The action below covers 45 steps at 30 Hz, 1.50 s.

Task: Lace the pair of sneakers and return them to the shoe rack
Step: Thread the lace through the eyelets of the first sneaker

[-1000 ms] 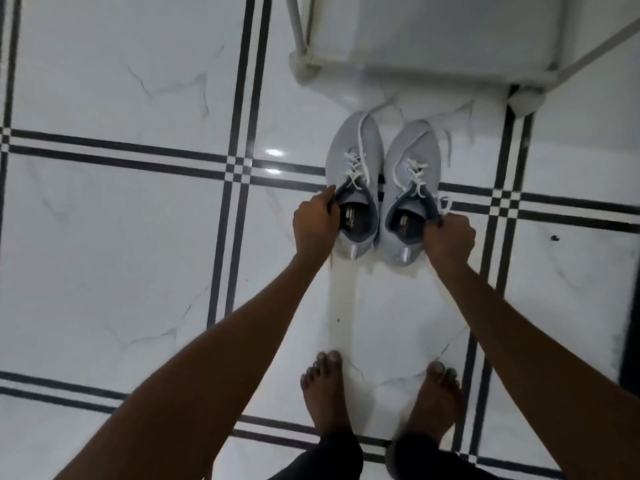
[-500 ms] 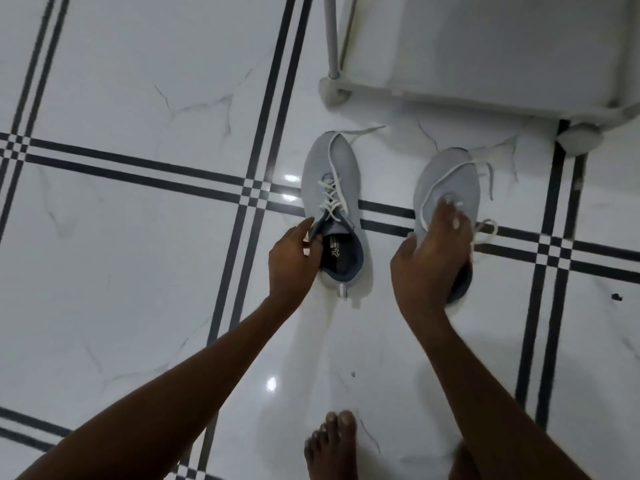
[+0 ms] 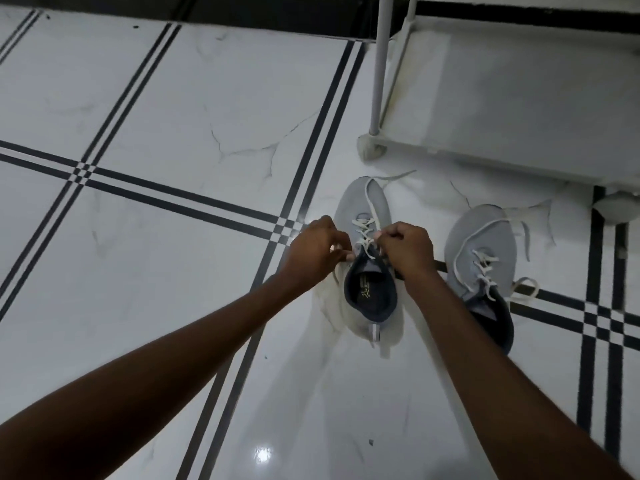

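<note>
Two grey sneakers with white laces stand on the floor, toes pointing away from me. The left sneaker (image 3: 367, 209) is between my hands. My left hand (image 3: 317, 249) pinches its lace at the left side of the tongue. My right hand (image 3: 407, 249) is closed on the lace at the right side. A loose lace end trails off past the toe. The right sneaker (image 3: 483, 247) sits apart to the right, untouched, with its laces loose and spilling onto the floor.
The white shoe rack (image 3: 512, 98) stands just beyond the sneakers, with its post (image 3: 379, 64) and foot (image 3: 370, 150) near the left shoe's toe. The floor is glossy white marble tile with black stripes (image 3: 180, 195). A dark baseboard runs along the top.
My right hand left the right sneaker and came over to the left one. Both hands now hold the left sneaker's laces. The view has moved closer and to the left.
</note>
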### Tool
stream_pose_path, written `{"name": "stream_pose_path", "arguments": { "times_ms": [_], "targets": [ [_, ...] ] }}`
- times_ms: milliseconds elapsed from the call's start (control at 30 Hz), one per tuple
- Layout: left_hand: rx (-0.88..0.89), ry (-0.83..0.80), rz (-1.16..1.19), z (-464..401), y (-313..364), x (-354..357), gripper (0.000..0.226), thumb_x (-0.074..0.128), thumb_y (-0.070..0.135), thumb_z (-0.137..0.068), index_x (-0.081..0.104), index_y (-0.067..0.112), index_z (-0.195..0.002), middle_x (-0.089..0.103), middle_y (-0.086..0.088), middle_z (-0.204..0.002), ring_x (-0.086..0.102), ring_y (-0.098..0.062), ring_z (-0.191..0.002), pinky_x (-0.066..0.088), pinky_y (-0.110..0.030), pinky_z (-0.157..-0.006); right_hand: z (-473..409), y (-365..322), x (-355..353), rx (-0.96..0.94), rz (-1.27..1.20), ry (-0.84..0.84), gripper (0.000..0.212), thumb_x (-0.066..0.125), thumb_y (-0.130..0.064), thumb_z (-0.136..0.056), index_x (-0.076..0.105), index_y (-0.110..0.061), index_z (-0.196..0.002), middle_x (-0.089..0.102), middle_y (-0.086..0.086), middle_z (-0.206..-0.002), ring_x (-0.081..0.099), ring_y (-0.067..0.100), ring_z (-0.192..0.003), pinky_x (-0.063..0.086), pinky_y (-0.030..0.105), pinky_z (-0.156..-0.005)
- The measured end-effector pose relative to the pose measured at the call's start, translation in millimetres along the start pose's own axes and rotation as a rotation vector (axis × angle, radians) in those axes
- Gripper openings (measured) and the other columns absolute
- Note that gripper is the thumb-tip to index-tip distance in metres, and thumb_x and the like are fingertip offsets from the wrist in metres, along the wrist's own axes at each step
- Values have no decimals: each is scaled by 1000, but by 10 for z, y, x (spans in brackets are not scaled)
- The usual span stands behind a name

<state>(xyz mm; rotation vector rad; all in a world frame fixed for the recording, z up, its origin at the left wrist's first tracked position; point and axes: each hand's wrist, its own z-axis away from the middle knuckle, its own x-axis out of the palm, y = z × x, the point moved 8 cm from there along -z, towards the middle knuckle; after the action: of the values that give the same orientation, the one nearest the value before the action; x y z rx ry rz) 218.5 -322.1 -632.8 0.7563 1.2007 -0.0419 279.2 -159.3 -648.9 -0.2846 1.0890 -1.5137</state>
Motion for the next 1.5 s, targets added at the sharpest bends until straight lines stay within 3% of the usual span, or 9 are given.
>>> {"name": "stream_pose_path", "arguments": {
  "times_ms": [333, 467, 567, 800, 1000, 1167, 1267, 1367, 1500],
  "targets": [
    [-142, -290, 12, -37, -210, -245, 18, 74, 35, -87, 71, 25, -72, 66, 8, -56, 62, -4, -50, 42, -15, -53, 41, 479, -377, 310, -480, 130, 14, 61, -8, -94, 62, -7, -80, 70, 15, -77, 58, 17, -52, 53, 21, -43],
    [-35, -273, -27, -41, -20, -129, 17, 79, 28, -83, 78, 18, -96, 79, 0, -93, 72, -13, -84, 53, -25, -76, 62, 355, -511, 118, 25, 301, 30, 70, -32, -80, 67, -13, -103, 73, 15, -102, 71, 34, -86, 60, 45, -81],
    [-20, -188, 23, -16, 98, -43, 18, 80, 24, -81, 79, 14, -96, 80, -1, -95, 73, -14, -88, 46, -12, -69, 248, 4, -507, -181, 318, 347, 49, 67, -15, -88, 57, -20, -137, 64, 6, -132, 60, 29, -119, 46, 35, -97],
    [-58, -70, -36, 22, 137, -62, 4, 76, 12, -81, 74, 15, -79, 78, 2, -80, 71, -17, -74, 49, -26, -59, 253, -33, -229, -331, 348, 129, 9, 72, -8, -82, 77, -15, -81, 76, 3, -81, 59, 16, -70, 36, 20, -58],
    [36, -120, -306, 145, 88, -55, 23, 53, -9, -81, 66, 9, -88, 72, -8, -90, 66, -27, -79, 46, -32, -62, 153, 210, -220, -304, 410, 166, 20, 65, 0, -79, 69, -17, -70, 72, 6, -75, 61, 23, -70, 39, 26, -61],
    [-43, -73, -232, 175, -84, -147, 5, 67, 14, -88, 69, 15, -92, 68, -3, -93, 66, -22, -85, 48, -33, -65, 158, 152, -388, -289, 351, 211, 6, 72, -12, -82, 74, -16, -87, 74, 8, -90, 66, 25, -82, 36, 24, -68],
    [-336, 75, -300, 255, -359, -376, 39, 59, 45, -95, 67, 8, -85, 60, 0, -77, 57, -17, -70, 42, -31, -60, 199, 170, -582, -145, 231, 425, 18, 66, -28, -87, 70, -11, -90, 72, 9, -96, 65, 30, -91, 38, 27, -73],
    [-709, -223, 361, 440, -550, 6, 66, 47, 64, -94, 70, 5, -74, 69, -2, -55, 65, -17, -49, 56, -26, -54, 98, 379, -432, 165, 119, 250, 56, 59, -58, -73, 73, -5, -82, 75, 10, -76, 71, 33, -76, 57, 38, -74],
    [-837, -222, 807, 394, -500, 278, 34, 73, 32, -89, 71, -2, -93, 75, -16, -87, 70, -19, -64, 60, -23, -55, 16, 384, -114, 322, -146, -1, 22, 64, -23, -83, 70, -1, -83, 67, 7, -65, 57, 21, -49, 49, 29, -53]
  ]
}}
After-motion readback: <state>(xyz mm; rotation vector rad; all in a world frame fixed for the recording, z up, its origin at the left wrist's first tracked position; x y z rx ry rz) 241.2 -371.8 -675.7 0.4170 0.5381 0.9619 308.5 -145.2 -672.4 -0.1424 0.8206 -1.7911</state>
